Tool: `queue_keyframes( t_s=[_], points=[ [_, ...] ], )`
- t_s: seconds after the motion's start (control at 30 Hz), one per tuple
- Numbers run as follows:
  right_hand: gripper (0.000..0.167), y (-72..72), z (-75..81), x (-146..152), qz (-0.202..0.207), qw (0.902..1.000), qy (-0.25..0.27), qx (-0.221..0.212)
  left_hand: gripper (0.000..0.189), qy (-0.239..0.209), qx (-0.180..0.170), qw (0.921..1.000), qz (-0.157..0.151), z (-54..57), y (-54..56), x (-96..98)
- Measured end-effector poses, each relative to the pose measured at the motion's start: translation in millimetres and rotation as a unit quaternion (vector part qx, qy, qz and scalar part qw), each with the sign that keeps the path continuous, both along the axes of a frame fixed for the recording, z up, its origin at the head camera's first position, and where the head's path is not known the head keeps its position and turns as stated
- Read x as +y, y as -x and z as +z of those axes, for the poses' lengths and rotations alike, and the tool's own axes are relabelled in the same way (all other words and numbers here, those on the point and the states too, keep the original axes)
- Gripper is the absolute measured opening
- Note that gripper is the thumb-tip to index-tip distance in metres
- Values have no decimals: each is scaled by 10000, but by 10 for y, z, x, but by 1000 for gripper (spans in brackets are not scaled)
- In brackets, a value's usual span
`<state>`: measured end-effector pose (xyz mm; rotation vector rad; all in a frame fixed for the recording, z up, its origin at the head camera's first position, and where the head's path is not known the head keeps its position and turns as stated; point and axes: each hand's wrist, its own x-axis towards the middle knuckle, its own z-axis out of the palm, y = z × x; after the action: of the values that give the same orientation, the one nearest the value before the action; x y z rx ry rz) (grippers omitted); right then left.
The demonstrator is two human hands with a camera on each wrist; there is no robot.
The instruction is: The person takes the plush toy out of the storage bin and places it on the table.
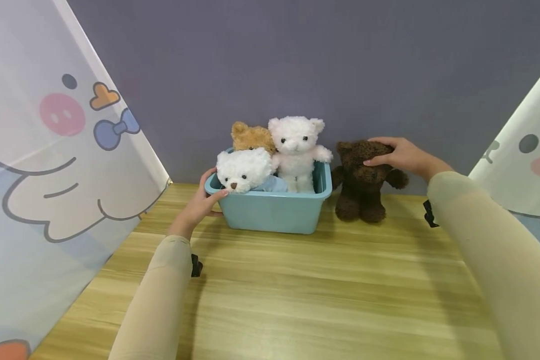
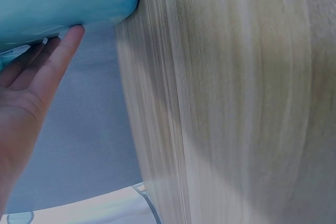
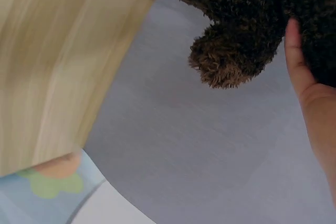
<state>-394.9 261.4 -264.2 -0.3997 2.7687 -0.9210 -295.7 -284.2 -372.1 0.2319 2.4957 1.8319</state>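
My left hand holds the left end of a light blue plastic basin, thumb at the rim and fingers along the outer side. In the left wrist view the fingertips touch the basin's wall. Three teddy bears sit inside: a white bear leaning over the front left rim, a tan bear behind it, and a pale pink bear upright at the right. Right of the basin, my right hand grips the head of a dark brown teddy bear, which stands on the table.
Basin and brown bear are on a wood-grain table, close to a grey backdrop. Cartoon-printed curtains hang at the left and right. A narrow gap separates the brown bear from the basin.
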Motion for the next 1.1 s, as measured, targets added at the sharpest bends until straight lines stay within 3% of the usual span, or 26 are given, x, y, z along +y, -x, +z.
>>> queue_keyframes(
  t_s=[0.2, 0.37, 0.8, 1.1],
  points=[
    [101, 33, -226, -30, 94, 9999, 45, 60, 86, -36, 28, 10000, 23, -37, 0, 11],
    [101, 62, -322, -40, 81, 9997, 216, -102, 86, -54, -53, 10000, 51, -61, -3, 12],
    [102, 149, -271, -76, -185, 9994, -69, 291, 85, -52, 24, 10000, 4, -39, 63, -9],
    [101, 151, -215, -27, -237, 9993, -65, 267, 85, -38, 4, 10000, 8, -57, 61, -25]
  ],
)
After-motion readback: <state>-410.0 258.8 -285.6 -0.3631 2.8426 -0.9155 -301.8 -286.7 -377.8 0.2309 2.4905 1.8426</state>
